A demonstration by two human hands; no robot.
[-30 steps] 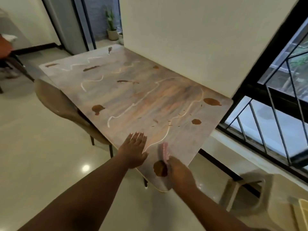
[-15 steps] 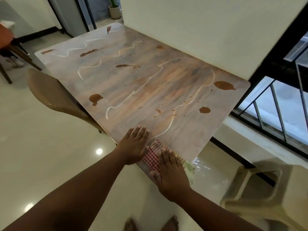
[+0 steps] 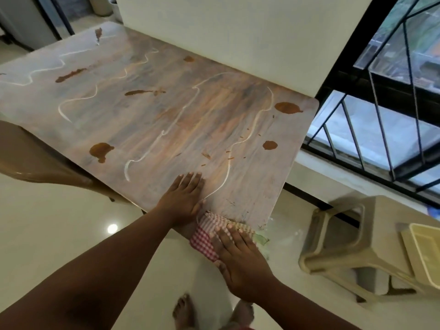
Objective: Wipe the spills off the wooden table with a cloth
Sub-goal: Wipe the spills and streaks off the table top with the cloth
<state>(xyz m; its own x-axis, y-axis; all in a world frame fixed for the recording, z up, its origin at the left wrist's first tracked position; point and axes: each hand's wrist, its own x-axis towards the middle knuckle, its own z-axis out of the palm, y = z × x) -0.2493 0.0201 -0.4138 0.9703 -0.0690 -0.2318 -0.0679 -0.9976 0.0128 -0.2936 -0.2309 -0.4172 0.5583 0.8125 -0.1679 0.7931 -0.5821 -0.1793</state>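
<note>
The wooden table [image 3: 181, 120] carries several brown spills, such as one at the left [image 3: 100, 150] and one at the far right corner [image 3: 287, 107], plus thin white squiggly lines [image 3: 223, 184]. A red-and-white checked cloth [image 3: 206, 236] lies over the table's near corner. My right hand [image 3: 240, 256] presses flat on the cloth, fingers spread. Just left of the cloth, my left hand [image 3: 184, 198] rests flat on the tabletop near the edge, holding nothing.
A brown chair [image 3: 35, 158] is tucked at the table's left side. A beige plastic stool [image 3: 352, 246] and a pale bin [image 3: 423, 253] stand on the floor at right, below a barred window [image 3: 381, 129]. A white wall [image 3: 238, 32] borders the far side. My bare feet [image 3: 183, 310] show below.
My right hand spread the bunched cloth flat over the brown spill at the near corner and pressed down on it. My left hand stayed flat on the table.
</note>
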